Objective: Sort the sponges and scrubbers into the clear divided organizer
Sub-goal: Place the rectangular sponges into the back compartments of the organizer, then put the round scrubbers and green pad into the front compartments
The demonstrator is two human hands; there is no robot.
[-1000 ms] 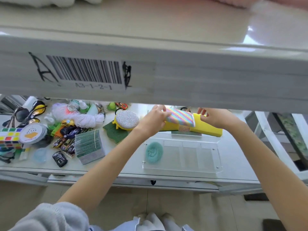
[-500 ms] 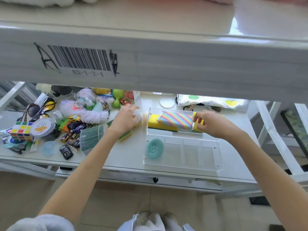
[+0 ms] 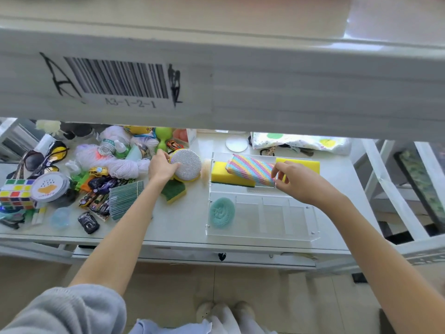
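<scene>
Clear divided organizer (image 3: pixel 262 227): rigid transparent tray, right of centre on the white surface (image 3: pixel 178 222), near edge close to the surface's front. One long far compartment; a row of smaller near compartments, the leftmost holding a teal round scrubber (image 3: pixel 221 212), the rest bare.

Yellow sponge (image 3: pixel 226 174): long block lying in the far compartment. Judged light, soft, compressible; best taken across its short sides.

Rainbow-striped sponge (image 3: pixel 251 169): lies slantwise on top of the yellow sponge. Judged light and springy with a cloth-like skin, unlikely to slip; take by an end.

Silver round scrubber (image 3: pixel 187 164): glittery disc with a yellow underside, just left of the organizer, outside it. Judged light, rough-faced, easy to hold; take at the rim.

Green-and-yellow scouring sponge (image 3: pixel 173 190): lies on the surface just near of the silver scrubber. Not yet sorted.

Left hand (image 3: pixel 161 166): arm extended far and leftward, palm down; fingers (image 3: pixel 166 154) curled around the left rim of the silver scrubber, thumb on its face.

Right hand (image 3: pixel 295 178): arm reaching in from the near right, wrist bent; fingers (image 3: pixel 277 173) pinching the right end of the rainbow-striped sponge.

Miscellany: toy cars (image 3: pixel 97 191), puzzle cube (image 3: pixel 14 194), left side.
</scene>
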